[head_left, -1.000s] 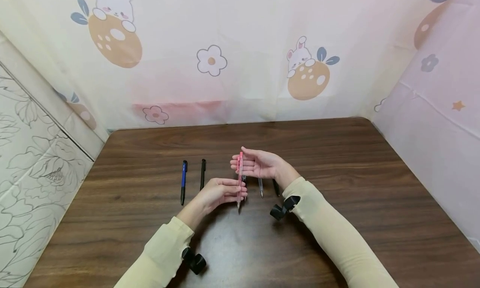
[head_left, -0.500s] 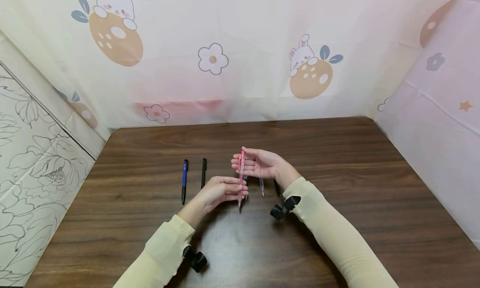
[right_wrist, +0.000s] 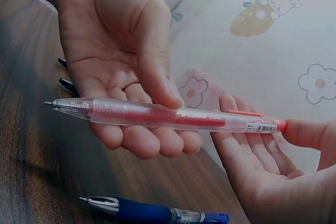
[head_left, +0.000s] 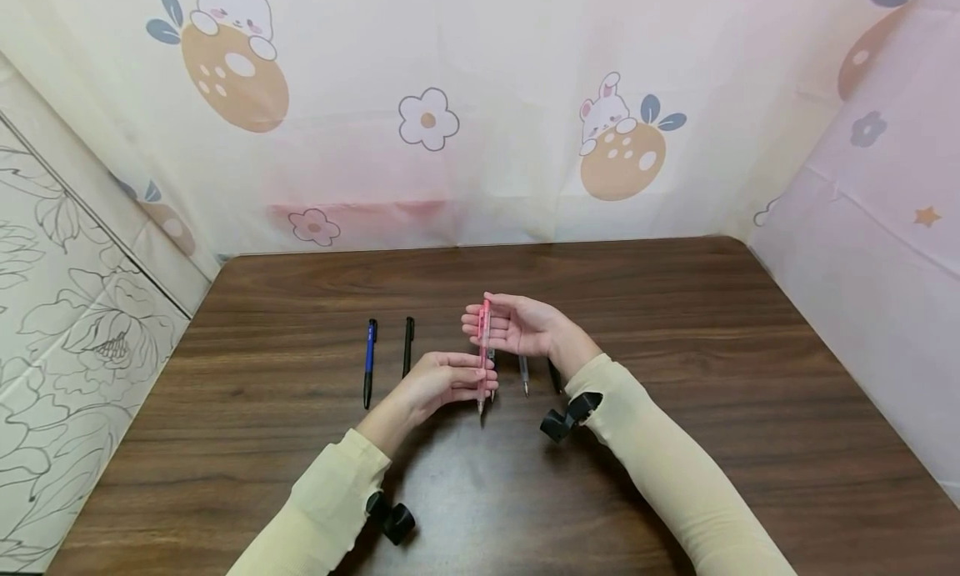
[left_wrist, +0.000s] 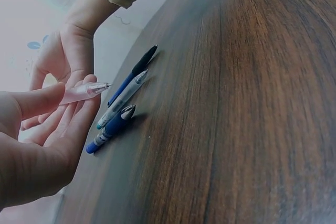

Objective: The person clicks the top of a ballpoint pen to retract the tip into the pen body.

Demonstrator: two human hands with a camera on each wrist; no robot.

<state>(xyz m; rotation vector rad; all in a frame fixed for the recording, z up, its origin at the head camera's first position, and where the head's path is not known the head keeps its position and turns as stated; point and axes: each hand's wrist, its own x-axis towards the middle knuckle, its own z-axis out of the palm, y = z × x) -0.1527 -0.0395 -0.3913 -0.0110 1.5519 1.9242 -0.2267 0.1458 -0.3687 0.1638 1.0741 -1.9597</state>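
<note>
Blue pen (head_left: pixel 370 355), black grip, laid on wood-grained table (head_left: pixel 712 393). Slim black pen (head_left: pixel 408 347) beside it, lower end hidden by left hand (head_left: pixel 441 382). By that hand, pink pen (right_wrist: pixel 163 119), translucent barrel, finely textured grip, is pinched between thumb and fingers, held above table. Clear-barrelled pen (head_left: pixel 524 374) seen below right hand (head_left: pixel 528 326): fingers straight behind barrel, thumb pressed on pink pen's end. Dark pen (head_left: pixel 555 376) partly covered by wrist.

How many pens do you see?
6: a pink pen in the left hand; on the table, a blue pen and black pen left of it, a second blue pen, clear pen and dark pen to its right. More may be hidden.
</note>
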